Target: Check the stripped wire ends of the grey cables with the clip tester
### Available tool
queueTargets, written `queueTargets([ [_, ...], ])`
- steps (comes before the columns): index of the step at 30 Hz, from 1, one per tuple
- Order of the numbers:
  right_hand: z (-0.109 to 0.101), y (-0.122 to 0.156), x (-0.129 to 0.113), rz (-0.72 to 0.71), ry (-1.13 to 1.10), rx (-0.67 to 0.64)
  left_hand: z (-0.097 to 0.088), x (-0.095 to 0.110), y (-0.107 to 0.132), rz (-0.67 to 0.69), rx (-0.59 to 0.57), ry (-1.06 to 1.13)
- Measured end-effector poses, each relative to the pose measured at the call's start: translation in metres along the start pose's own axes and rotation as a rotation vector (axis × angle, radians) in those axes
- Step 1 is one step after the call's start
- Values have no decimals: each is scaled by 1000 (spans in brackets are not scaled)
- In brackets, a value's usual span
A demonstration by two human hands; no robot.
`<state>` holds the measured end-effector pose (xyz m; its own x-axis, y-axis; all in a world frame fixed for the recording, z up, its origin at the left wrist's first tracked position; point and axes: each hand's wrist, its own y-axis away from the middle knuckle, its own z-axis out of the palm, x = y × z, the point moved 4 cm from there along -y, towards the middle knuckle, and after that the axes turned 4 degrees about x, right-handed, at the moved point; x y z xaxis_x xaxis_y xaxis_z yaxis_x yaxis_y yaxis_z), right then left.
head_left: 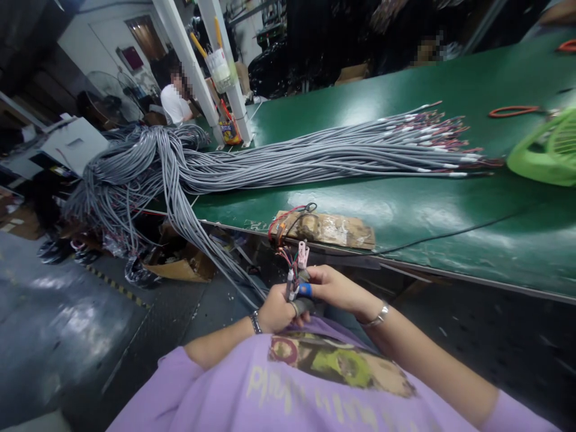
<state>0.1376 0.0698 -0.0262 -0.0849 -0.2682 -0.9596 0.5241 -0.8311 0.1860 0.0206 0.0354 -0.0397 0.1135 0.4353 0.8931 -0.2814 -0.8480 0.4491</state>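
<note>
At left hand (276, 309), smooth grey cable (288, 289), splayed wires (287, 258)

a green plastic object (535, 163) lies on the tabletop (450, 204) near an orange loop (517, 108). an open cardboard box (184, 270) sits lower down.

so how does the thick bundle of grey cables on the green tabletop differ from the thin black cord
The thick bundle of grey cables is many strands wide; the thin black cord runs singly. The bundle's right end carries white bands, the cord shows none. Both lie across the green tabletop.
</note>
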Motion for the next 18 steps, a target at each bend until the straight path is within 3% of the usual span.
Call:
queueTargets([
  [3,-6,1,6,-34,44,49,1,1,0,-28,-22,-27],
  [8,-18,10,10,-52,-39,124,-6,4,0,29,157,147],
  [11,-12,16,10,-77,-127,152,-8,2,-2,48,213,225],
  [16,4,16,11,-132,-203,267,-5,4,-2,38,161,226],
  [18,8,13,10,-111,-193,238,-4,6,-1,25,100,176],
])
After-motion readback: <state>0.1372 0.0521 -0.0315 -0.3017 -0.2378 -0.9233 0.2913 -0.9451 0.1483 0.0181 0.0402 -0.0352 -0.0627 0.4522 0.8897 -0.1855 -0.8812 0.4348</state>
